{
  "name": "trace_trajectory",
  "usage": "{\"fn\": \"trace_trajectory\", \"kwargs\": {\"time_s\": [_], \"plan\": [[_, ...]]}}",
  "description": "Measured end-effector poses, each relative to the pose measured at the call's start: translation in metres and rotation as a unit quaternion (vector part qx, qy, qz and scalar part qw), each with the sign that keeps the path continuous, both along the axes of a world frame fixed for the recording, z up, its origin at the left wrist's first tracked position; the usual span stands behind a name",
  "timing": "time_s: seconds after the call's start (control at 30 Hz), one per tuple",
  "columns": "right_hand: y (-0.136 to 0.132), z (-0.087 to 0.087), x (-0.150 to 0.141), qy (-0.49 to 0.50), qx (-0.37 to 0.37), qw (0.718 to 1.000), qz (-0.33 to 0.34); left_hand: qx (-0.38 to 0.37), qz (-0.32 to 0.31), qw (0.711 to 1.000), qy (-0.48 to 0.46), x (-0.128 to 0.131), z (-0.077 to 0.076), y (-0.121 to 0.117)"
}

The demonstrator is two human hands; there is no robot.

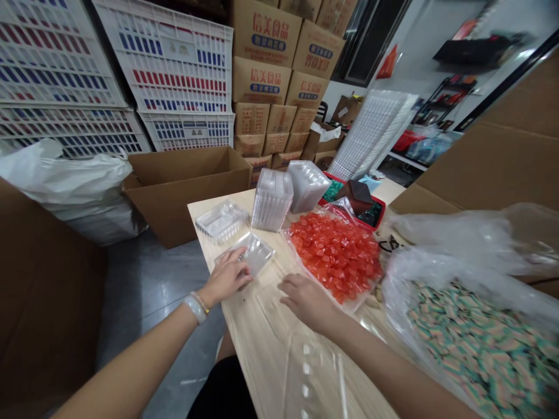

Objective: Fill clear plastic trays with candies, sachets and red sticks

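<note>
Tall clear-tray stacks (272,202): two.
Left hand (225,279): fingers loosely open on one clear tray (261,254); right hand (309,302): fingers open at surface (257,326).

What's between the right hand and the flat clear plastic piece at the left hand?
Bare wooden tabletop between right hand and plastic piece, in the head view.

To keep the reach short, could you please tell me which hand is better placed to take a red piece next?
Probably the right hand: it looks empty and is nearer the red pieces, while the left hand is farther away, at a clear plastic tray.
</note>
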State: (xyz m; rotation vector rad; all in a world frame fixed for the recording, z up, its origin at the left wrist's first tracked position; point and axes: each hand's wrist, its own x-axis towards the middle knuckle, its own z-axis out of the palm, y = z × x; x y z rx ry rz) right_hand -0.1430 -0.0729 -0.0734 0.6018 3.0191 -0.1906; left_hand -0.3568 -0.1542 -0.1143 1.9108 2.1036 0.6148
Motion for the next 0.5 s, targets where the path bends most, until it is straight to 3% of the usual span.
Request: {"fn": "trace_trajectory", "kwargs": {"time_s": [0.13, 0.23, 0.5], "plan": [[0.007, -0.027, -0.035, 0.072, 0.008, 0.997, 0.008, 0.000, 0.000, 1.000, 0.006, -0.001, 0.003, -0.003], [0.007, -0.044, -0.039, 0.067, 0.025, 0.997, 0.004, -0.001, -0.001, 1.000, 0.013, 0.001, 0.003, -0.003], [0.004, -0.049, -0.031, 0.070, 0.057, 0.996, 0.014, -0.021, 0.055, 0.994, 0.089, 0.026, 0.003, 0.008]]}}
